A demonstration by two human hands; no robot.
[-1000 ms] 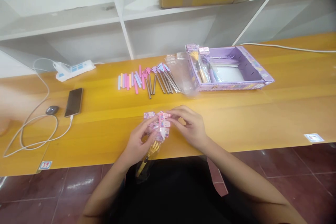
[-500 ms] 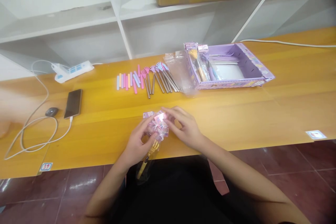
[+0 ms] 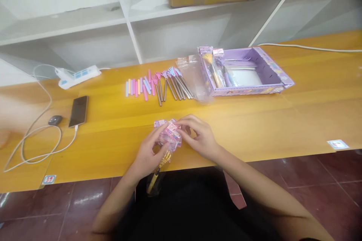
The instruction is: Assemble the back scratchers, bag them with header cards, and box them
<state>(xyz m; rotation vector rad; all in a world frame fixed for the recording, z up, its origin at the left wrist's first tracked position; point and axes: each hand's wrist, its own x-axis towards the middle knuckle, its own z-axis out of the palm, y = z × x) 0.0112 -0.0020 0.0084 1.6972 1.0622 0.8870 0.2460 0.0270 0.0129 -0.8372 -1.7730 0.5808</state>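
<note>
A yellow back scratcher point(image 3: 154, 181) in a clear plastic bag reaches over the table's front edge towards my lap. My left hand point(image 3: 149, 154) is closed around the upper part of this bag, thumb near the yellow scratcher head. On the bag's pink printed top point(image 3: 173, 128), the fingertips of my right hand point(image 3: 199, 135) are pinched. Beneath my hands is a small heap of pink and purple printed cards or wrappers point(image 3: 160, 123), partly hidden by the fingers.
Back scratchers with metal rods point(image 3: 175, 86) lie beside short coloured handle sleeves point(image 3: 137, 87). To the right stands a purple box point(image 3: 246, 90) holding bagged back scratchers. A phone point(image 3: 78, 111), mouse point(image 3: 55, 120), cable and power strip point(image 3: 80, 76) occupy the left side.
The glare on the pink printed top has faded as it tilted slightly. Both hands have kept nearly the same place.
</note>
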